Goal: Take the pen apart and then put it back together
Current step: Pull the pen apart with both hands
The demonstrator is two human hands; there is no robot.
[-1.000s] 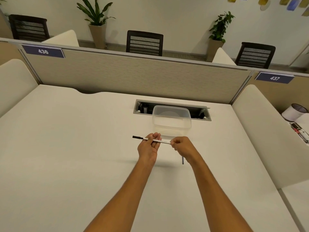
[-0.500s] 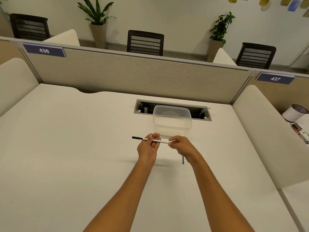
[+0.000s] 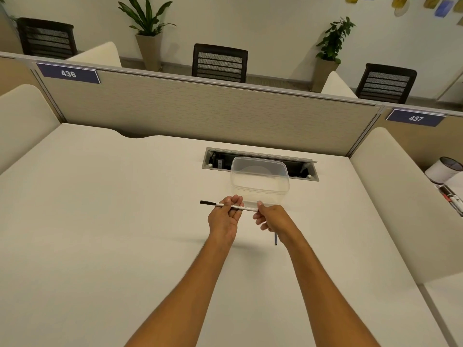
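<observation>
Left hand (image 3: 223, 216) grips the pen (image 3: 228, 206) mid-barrel, right hand (image 3: 271, 218) pinches its end (twist gently, keeping it level).

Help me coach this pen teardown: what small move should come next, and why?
Probably pull the right hand rightward. It pinches the right end of the pen while the left hand grips the barrel, so the end piece or refill should slide out.
</observation>
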